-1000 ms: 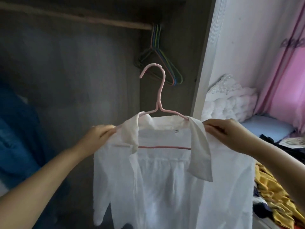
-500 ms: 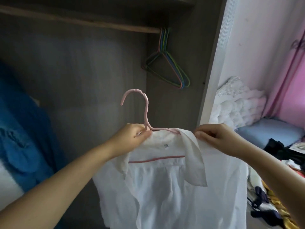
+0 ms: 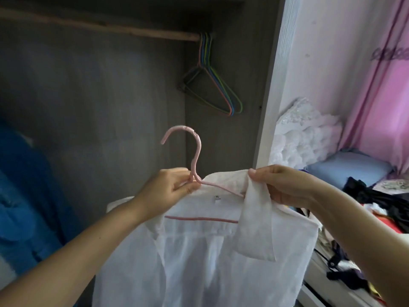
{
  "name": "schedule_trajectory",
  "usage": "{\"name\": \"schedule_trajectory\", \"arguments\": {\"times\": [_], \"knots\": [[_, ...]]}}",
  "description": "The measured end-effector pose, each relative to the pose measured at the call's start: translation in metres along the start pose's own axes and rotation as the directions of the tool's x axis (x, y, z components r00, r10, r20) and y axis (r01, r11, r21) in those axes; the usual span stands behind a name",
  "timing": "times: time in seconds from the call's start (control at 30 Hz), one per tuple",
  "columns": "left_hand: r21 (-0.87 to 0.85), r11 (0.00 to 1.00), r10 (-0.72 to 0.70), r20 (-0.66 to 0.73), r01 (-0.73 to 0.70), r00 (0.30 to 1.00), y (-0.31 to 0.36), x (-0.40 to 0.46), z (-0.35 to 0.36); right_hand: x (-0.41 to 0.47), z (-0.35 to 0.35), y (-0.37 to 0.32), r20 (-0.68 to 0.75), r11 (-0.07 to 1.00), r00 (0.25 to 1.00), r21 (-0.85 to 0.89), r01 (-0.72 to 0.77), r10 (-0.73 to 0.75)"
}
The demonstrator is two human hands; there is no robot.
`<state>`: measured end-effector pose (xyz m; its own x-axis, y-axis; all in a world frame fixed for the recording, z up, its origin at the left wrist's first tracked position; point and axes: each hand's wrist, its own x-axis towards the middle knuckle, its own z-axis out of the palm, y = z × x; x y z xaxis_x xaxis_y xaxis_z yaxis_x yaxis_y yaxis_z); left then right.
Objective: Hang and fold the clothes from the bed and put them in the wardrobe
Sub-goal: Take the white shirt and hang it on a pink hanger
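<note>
White thin woven shirt (image 3: 199,262) hangs on a pale pink padded wire hanger (image 3: 194,160), held up in front of the open dark grey wardrobe. At far left, blue fabric (image 3: 20,196) hangs inside. The left hand (image 3: 168,191) pinches the hanger's neck just below the hook. Above, a wooden rail (image 3: 99,29) carries a bunch of bare coloured wire hangers (image 3: 212,80). The right hand (image 3: 285,185) pinches the shirt's soft collar at the shoulder. Mixed clothes (image 3: 376,207) lie heaped at far right. Judging by this, the hanging step is nearly done; next the hook must lift over the rail.
</note>
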<state>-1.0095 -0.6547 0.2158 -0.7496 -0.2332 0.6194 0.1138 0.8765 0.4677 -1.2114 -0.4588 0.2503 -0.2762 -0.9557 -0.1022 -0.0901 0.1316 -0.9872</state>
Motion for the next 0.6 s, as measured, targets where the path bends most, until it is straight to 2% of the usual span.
{"name": "schedule_trajectory", "arguments": {"times": [0.1,0.13,0.2,0.27,0.33,0.37,0.4,0.43,0.5,0.57,0.6], "knots": [[0.043,0.993,0.114,0.014,-0.114,0.993,0.001,-0.007,0.001,0.013,0.001,-0.001,0.012,0.976,0.994,0.191,-0.105,0.104],[0.059,0.99,0.126,-0.007,-0.125,0.992,0.001,-0.008,0.002,0.017,0.005,-0.001,0.024,0.975,0.99,0.169,-0.142,0.14],[0.064,0.992,0.111,-0.101,-0.105,0.989,-0.001,-0.007,-0.002,0.022,0.012,0.007,-0.004,0.981,0.987,-0.108,-0.159,0.159],[0.071,0.996,0.067,-0.199,-0.054,0.978,-0.008,-0.007,-0.01,0.021,0.013,0.01,-0.094,0.895,0.991,-0.429,-0.125,0.093],[0.086,0.996,0.018,-0.266,0.005,0.964,-0.02,-0.009,-0.019,0.01,0.007,-0.002,-0.1,0.839,0.995,-0.544,-0.036,-0.022],[0.09,0.995,-0.009,-0.302,0.038,0.953,-0.027,-0.01,-0.022,0.002,0.004,-0.009,-0.064,0.836,0.992,-0.545,0.059,-0.112],[0.08,0.994,-0.046,-0.339,0.078,0.94,-0.032,-0.011,-0.025,-0.006,0.003,-0.016,-0.017,0.79,0.977,-0.591,0.161,-0.212],[0.058,0.991,-0.087,-0.37,0.117,0.925,-0.035,-0.011,-0.028,-0.013,0.006,-0.022,0.063,0.689,0.956,-0.681,0.25,-0.285],[0.032,0.985,-0.141,-0.404,0.168,0.904,-0.038,-0.008,-0.035,-0.017,0.021,-0.029,0.227,0.397,0.924,-0.852,0.341,-0.308],[0.047,0.983,-0.146,-0.404,0.18,0.903,-0.04,-0.006,-0.044,-0.011,0.035,-0.031,0.268,0.125,0.912,-0.94,0.319,-0.309],[0.053,0.981,-0.149,-0.403,0.186,0.903,-0.042,-0.007,-0.049,-0.006,0.038,-0.035,0.282,0.052,0.898,-0.947,0.317,-0.338]]}}
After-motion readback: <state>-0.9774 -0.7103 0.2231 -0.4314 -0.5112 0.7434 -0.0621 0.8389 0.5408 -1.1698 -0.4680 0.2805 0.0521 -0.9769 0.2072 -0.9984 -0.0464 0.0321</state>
